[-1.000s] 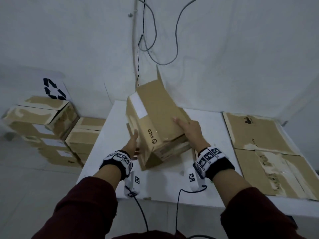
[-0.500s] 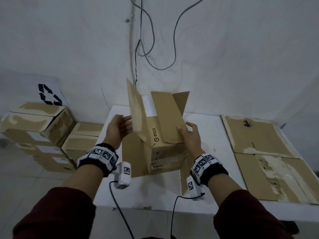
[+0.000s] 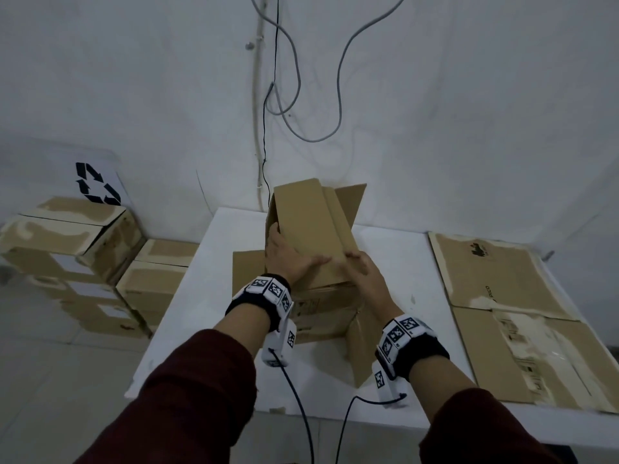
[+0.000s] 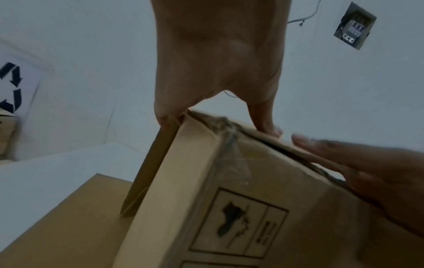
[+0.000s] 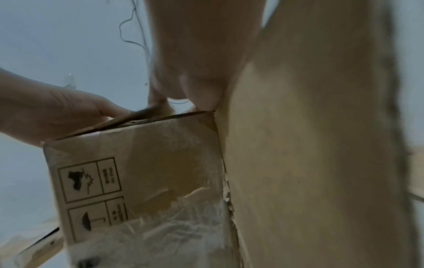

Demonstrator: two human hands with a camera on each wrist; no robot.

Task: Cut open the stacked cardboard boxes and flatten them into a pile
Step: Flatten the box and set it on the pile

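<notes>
Mid-collapse on the opened box (image 3: pixel 315 236), standing on the near-left half of the white worktop (image 3: pixel 214 296). Left hand (image 3: pixel 288 259) laid across the top panel, thumb hooked over its left edge and fingers (image 4: pixel 267 119) spread flat — pressing rather than gripping. Right hand (image 3: pixel 365 276) flat on the same panel from the right, fingers (image 3: pixel 351 257) extended, clasping nothing. Best done by leaning both palms down and away together, letting the walls fold along their creases — keeping loose flaps splayed outward so none buckle underneath. Inside of the box hidden by the folded panel; contents cannot be told, though probably empty. Flattened boxes (image 3: pixel 502 296) already piled on the right of the worktop. Sealed boxes (image 3: pixel 77 249) stacked on the floor far left, beside a recycling sign (image 3: pixel 97 182), contents unseen.
</notes>
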